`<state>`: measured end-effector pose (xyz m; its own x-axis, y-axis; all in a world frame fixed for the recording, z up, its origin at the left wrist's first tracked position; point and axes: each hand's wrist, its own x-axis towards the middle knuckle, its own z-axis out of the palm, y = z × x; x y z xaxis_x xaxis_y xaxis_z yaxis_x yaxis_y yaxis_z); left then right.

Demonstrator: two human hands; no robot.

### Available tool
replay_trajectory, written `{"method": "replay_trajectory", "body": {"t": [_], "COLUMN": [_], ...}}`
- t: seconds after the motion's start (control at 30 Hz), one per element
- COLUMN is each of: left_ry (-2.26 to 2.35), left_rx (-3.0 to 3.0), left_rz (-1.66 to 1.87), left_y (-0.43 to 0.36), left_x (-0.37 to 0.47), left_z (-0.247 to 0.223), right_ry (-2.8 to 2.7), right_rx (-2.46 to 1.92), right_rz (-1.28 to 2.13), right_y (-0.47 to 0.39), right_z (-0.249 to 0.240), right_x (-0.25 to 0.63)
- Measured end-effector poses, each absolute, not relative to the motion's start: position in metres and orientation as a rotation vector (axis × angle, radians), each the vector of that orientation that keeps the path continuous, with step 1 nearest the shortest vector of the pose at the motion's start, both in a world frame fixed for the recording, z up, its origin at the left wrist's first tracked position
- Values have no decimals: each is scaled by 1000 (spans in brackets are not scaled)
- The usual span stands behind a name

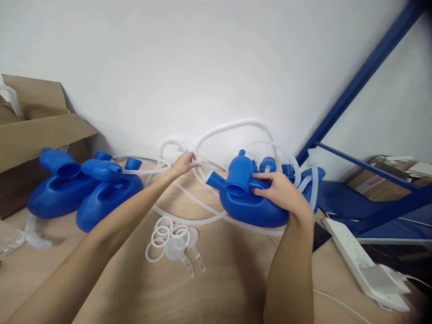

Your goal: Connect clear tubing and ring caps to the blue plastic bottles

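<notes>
My right hand [278, 191] grips the handle of a blue plastic urinal bottle [253, 209], thumb and fingers on either side of it. A loose blue spout piece [240, 175] rests on top of this bottle, its wide mouth facing me. My left hand [185, 163] reaches to the back of the table beside the clear hoses [236, 123], fingers bent and apart, with no firm hold visible. In front of the bottle lie white sealing rings [155, 250] and translucent round caps with straps [175, 248].
At left stand two more blue bottles [101, 204] with spout pieces on top, before an open cardboard box [43, 130]. Further blue parts [268, 163] sit behind the held bottle. A white power strip [357, 256] and blue metal rack [364, 72] are at right.
</notes>
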<state>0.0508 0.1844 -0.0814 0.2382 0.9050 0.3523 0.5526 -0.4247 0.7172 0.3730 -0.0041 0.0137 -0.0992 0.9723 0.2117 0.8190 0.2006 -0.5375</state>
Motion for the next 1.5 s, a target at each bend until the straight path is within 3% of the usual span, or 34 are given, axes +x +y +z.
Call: {"method": "replay_trajectory", "body": {"t": [0.3, 0.73, 1.33, 1.5], "left_ry": [956, 1208, 1166, 1154], "left_rx": [1954, 2001, 1755, 1726], "left_rz": [946, 1148, 1159, 1087], "left_y": [104, 37, 30, 29], "left_x": [55, 7, -21, -25], "left_z": [-39, -45, -52, -51], "right_ry": [-1912, -1973, -2103, -2140], "right_rx": [-1471, -1261, -1156, -1183], "right_rz": [581, 719, 877, 665], "right_y": [9, 11, 15, 11], "right_z": [9, 6, 1, 0], "right_x": [359, 307, 276, 278]}}
